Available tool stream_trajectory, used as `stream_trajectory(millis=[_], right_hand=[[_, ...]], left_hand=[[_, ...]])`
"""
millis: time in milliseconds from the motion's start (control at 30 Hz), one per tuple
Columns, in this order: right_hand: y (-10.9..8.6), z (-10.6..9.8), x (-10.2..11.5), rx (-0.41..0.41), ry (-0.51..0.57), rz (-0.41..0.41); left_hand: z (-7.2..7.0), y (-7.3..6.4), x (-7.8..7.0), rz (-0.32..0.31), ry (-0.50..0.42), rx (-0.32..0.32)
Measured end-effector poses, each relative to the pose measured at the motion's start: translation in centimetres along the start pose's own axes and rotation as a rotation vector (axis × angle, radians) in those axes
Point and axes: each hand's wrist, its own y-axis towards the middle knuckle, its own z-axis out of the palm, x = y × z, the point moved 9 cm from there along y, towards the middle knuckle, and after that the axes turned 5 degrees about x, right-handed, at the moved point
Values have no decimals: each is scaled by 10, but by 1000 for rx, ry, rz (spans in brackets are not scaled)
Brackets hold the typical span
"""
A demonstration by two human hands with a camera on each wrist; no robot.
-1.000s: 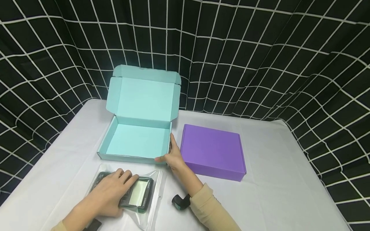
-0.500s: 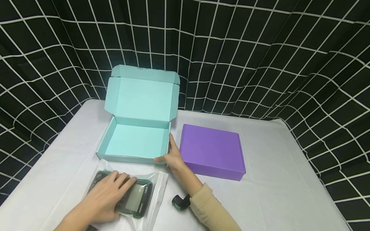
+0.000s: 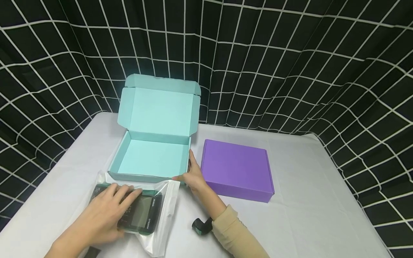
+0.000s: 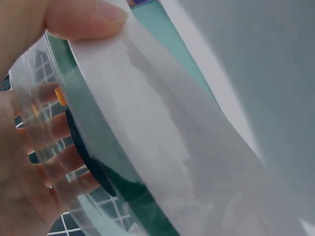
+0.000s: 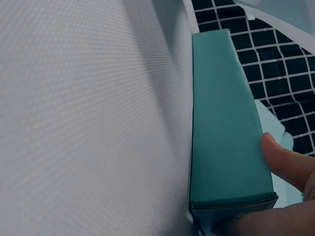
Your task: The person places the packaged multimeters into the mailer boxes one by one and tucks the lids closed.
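My left hand (image 3: 100, 215) grips a digital multimeter (image 3: 142, 213) inside a clear plastic zip bag (image 3: 166, 215), in front of the teal box. Seen from the left wrist, the thumb lies on one side of the bagged multimeter (image 4: 91, 123) and the fingers on the other. The teal cardboard box (image 3: 138, 177) stands with its lid raised, and its floor is bare. At its front right corner my right hand (image 3: 195, 177) holds the walls; the right wrist view has the thumb at the upper edge of the teal box (image 5: 224, 123).
A closed purple box (image 3: 237, 168) lies just right of the teal one. White cloth (image 3: 309, 200) covers the table. Black curtain (image 3: 258, 64) with a white grid surrounds the back and sides. The black wrist camera (image 3: 201, 226) is by my right forearm.
My left hand has raised the bagged multimeter and shifted it left and toward the teal box, tilting it. My right hand stays at the box corner.
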Motion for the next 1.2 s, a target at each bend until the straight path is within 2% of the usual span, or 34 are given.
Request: stream_trajectory(millis=[167, 300, 467, 600, 900, 1200], right_hand=[[0, 1, 1, 13, 12, -13], [0, 0, 0, 10, 11, -5], [-1, -1, -2, 13, 10, 8], [-1, -1, -1, 1, 13, 2], [-2, 0, 1, -8, 4, -18], [0, -2, -1, -28, -14, -10]], left_hand=[[-4, 8, 6, 2, -1, 10], [-10, 15, 13, 11, -10, -12], [-18, 25, 26, 8, -24, -39], [-20, 34, 37, -5, -21, -33], [-15, 58, 60, -4, 3, 28], [-2, 86, 82, -19, 1, 82]])
